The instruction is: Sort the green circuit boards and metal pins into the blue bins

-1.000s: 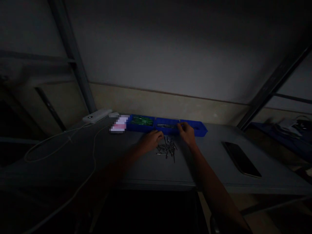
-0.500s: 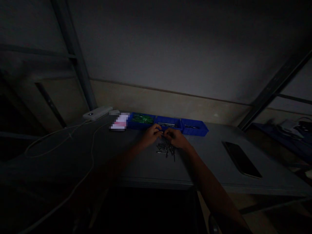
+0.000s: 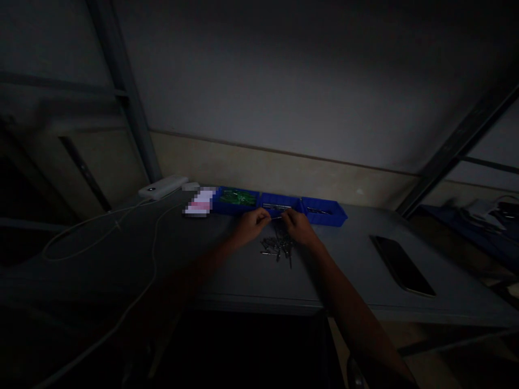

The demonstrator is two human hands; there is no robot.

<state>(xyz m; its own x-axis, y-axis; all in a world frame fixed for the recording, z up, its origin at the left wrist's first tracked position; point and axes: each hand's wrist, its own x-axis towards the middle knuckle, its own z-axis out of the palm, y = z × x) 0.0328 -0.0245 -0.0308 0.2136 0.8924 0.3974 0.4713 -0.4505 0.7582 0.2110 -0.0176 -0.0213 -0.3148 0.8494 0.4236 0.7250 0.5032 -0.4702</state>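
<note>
A thin metal rod (image 3: 276, 218) spans the gap between my two hands, in front of the middle bin. My left hand (image 3: 250, 226) pinches its left end with closed fingers. At the other end, the fingers of my right hand (image 3: 298, 226) are closed on the rod too. Below them on the table lies a loose pile of small metal pieces (image 3: 276, 247), too dark to tell apart. Behind my hands stand a blue bin with green pieces (image 3: 238, 198), a blue bin with metal rods (image 3: 278, 206) and a blue bin with a few thin dark pieces (image 3: 320, 210).
A phone with a dark screen (image 3: 402, 265) lies on the grey table (image 3: 348, 270) at right. A lit, blurred-out screen (image 3: 200, 203) is left of the bins. Behind it sits a white power bank (image 3: 162, 187) with a white cable (image 3: 154, 248) trailing to the front left.
My hands have moved apart, my right hand shifting to the right, and the thin rod now shows between them. The pile and the bins look unchanged.
</note>
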